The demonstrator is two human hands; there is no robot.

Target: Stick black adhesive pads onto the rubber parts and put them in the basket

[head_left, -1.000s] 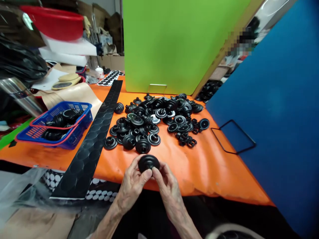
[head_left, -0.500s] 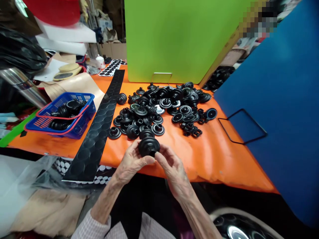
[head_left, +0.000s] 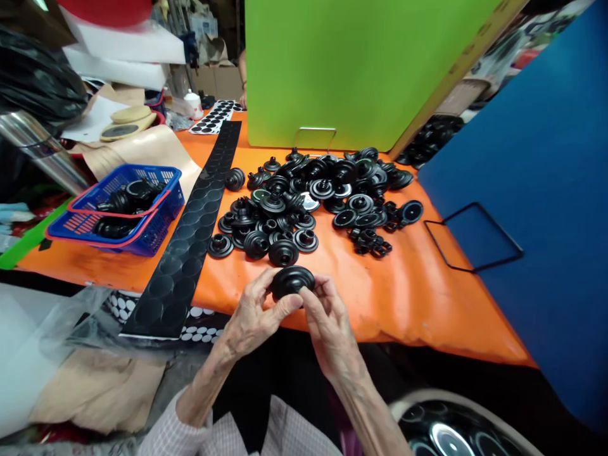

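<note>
Between my two hands, over the table's front edge, is a black round stepped part, like a suction-cup base. My left hand grips its left side, thumb at the near face. My right hand pinches the right side, thumb and fingers meeting near its middle. Just beyond lies a loose pile of similar black round parts. A small cluster of black clip-like pieces sits right of the pile. The undersides of both hands' fingers are partly hidden.
A black strip of round stickers runs along the orange table at left. Beside it stands a blue basket holding black parts. Green and blue boards flank the pile. A tub of black discs is low right.
The black part has tipped in my hands, so its broad rim now shows flatter. Both hands still hold it. Part of another person's arm now shows beside the green board.
</note>
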